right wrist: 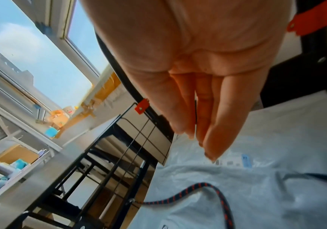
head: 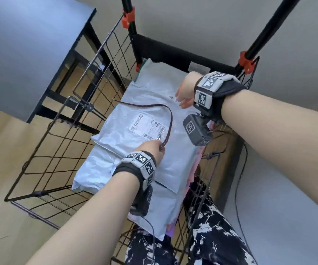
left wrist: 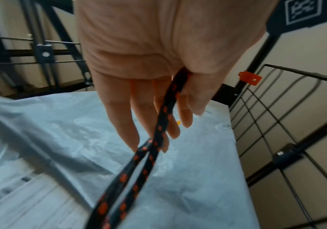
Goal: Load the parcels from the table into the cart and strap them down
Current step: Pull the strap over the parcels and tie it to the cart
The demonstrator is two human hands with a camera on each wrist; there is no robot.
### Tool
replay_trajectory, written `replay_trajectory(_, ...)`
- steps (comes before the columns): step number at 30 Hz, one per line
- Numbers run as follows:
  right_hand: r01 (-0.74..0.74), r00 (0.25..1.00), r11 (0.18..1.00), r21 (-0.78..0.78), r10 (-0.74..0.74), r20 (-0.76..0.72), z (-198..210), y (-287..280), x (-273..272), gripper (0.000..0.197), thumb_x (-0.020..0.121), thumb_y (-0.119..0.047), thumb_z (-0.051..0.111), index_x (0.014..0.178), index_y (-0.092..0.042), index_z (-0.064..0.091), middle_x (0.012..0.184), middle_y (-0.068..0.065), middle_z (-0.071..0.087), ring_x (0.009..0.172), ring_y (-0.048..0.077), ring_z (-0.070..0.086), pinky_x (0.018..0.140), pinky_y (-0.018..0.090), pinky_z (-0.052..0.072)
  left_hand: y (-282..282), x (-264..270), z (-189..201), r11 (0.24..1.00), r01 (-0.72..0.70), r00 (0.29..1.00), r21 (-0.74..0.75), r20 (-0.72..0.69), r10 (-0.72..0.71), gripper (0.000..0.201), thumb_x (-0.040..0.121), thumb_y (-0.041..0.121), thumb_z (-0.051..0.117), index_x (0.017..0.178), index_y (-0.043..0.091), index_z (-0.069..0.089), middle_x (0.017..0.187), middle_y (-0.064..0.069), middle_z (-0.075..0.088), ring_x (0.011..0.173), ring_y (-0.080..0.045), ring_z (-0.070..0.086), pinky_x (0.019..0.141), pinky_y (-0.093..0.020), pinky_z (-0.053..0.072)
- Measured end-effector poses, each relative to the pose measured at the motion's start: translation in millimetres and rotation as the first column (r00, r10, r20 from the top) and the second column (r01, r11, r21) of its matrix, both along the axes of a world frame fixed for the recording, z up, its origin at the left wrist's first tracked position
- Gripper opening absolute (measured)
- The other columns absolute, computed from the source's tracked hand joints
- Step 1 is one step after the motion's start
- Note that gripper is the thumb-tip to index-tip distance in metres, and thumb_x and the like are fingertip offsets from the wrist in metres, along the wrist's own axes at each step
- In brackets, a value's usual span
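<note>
Several grey plastic parcels lie stacked in the black wire cart; the top one carries a white label. A black strap with orange flecks runs from the cart's left wire side, arcs over the stack and ends in my left hand. That hand pinches the strap between thumb and fingers, just above the parcel. A metal hook shows at the strap's end. My right hand is low over the far end of the stack, with fingers straight and together, holding nothing. The strap lies below it.
A dark table stands left of the cart. Two black handle poles with orange clamps rise at the cart's far corners. The wire side panels stand close on both sides. My patterned trousers are against the near end.
</note>
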State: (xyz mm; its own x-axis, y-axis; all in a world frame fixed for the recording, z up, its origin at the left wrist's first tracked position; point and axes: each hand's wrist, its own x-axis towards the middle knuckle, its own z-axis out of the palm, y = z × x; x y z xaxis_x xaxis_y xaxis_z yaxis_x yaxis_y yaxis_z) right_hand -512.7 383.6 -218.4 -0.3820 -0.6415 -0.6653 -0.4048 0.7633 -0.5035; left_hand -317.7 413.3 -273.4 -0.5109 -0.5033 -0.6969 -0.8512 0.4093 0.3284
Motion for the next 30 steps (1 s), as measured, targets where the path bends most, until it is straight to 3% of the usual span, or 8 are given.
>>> replay_trajectory(2,0.089,0.996,0.996,-0.013,-0.089,0.007,14,18,-10,0.038,0.086,-0.002,0.058,0.124,0.003,0.054,0.100,0.014,0.063,0.069,0.019,0.065,0.045,0.018,0.052,5,-7,6,0.996,0.090,0.996,-0.023,-0.009,-0.090,0.027,0.095,0.027,0.045,0.114,0.013,0.059,0.116,-0.011,0.064,0.109,-0.029,0.058,0.088,-0.031,0.045)
replay_trajectory(5,0.172,0.985,0.985,-0.006,-0.172,-0.015,33,54,-17,0.036,0.084,-0.002,0.061,0.119,0.004,0.057,0.093,0.014,0.066,0.057,0.016,0.067,0.043,0.017,0.050,13,-18,14,0.977,0.205,0.978,-0.049,-0.015,-0.206,0.026,0.093,0.027,0.051,0.114,0.013,0.060,0.116,-0.010,0.063,0.108,-0.028,0.058,0.086,-0.031,0.045)
replay_trajectory(13,0.297,0.955,0.933,0.202,-0.292,-0.054,35,137,-41,0.023,0.085,-0.001,0.065,0.107,0.003,0.066,0.060,0.008,0.065,0.058,0.019,0.064,0.074,0.036,0.059,39,-58,25,0.916,0.398,0.917,-0.051,-0.020,-0.399,0.026,0.098,0.021,0.042,0.112,0.007,0.058,0.114,-0.013,0.063,0.104,-0.029,0.059,0.079,-0.031,0.044)
replay_trajectory(15,0.276,0.960,0.912,0.304,-0.276,-0.044,24,150,-45,0.019,0.086,-0.002,0.064,0.103,0.005,0.068,0.060,0.009,0.065,0.051,0.016,0.061,0.069,0.031,0.056,45,-68,21,0.907,0.420,0.907,-0.029,-0.014,-0.420,0.025,0.098,0.015,0.038,0.111,0.007,0.058,0.114,-0.014,0.062,0.103,-0.029,0.059,0.077,-0.031,0.043)
replay_trajectory(21,0.384,0.911,0.900,0.206,-0.406,0.075,-43,187,-59,0.022,0.077,-0.002,0.070,0.098,-0.002,0.064,0.088,0.015,0.069,0.078,0.026,0.070,0.070,0.032,0.060,51,-99,-1,0.877,0.480,0.877,0.015,0.010,-0.480,0.033,0.098,0.016,0.037,0.124,0.017,0.057,0.124,-0.009,0.057,0.113,-0.032,0.055,0.094,-0.032,0.042)
replay_trajectory(24,0.415,0.856,0.878,0.238,-0.466,0.226,-67,186,-51,0.005,0.087,0.001,0.058,0.086,-0.003,0.059,0.070,0.009,0.064,0.059,0.018,0.063,0.054,0.022,0.053,48,-111,-9,0.879,0.477,0.877,0.016,0.060,-0.477,0.031,0.097,0.018,0.040,0.122,0.020,0.057,0.119,-0.014,0.049,0.110,-0.036,0.053,0.093,-0.033,0.042)
replay_trajectory(26,0.330,0.874,0.909,0.256,-0.396,0.280,-76,182,-43,0.022,0.094,0.003,0.044,0.075,-0.003,0.052,0.049,0.006,0.055,0.039,0.012,0.050,0.041,0.016,0.043,49,-116,-16,0.894,0.446,0.891,0.035,0.077,-0.447,0.030,0.097,0.023,0.041,0.121,0.016,0.058,0.121,-0.013,0.052,0.112,-0.033,0.053,0.092,-0.033,0.042)
replay_trajectory(30,0.296,0.894,0.933,0.204,-0.346,0.283,-97,182,-27,0.011,0.093,-0.004,0.053,0.086,-0.008,0.061,0.062,0.000,0.055,0.051,0.008,0.050,0.043,0.010,0.044,55,-133,-18,0.897,0.433,0.893,0.092,0.090,-0.440,0.032,0.097,0.017,0.039,0.120,0.008,0.059,0.123,-0.012,0.059,0.114,-0.029,0.054,0.093,-0.032,0.042)
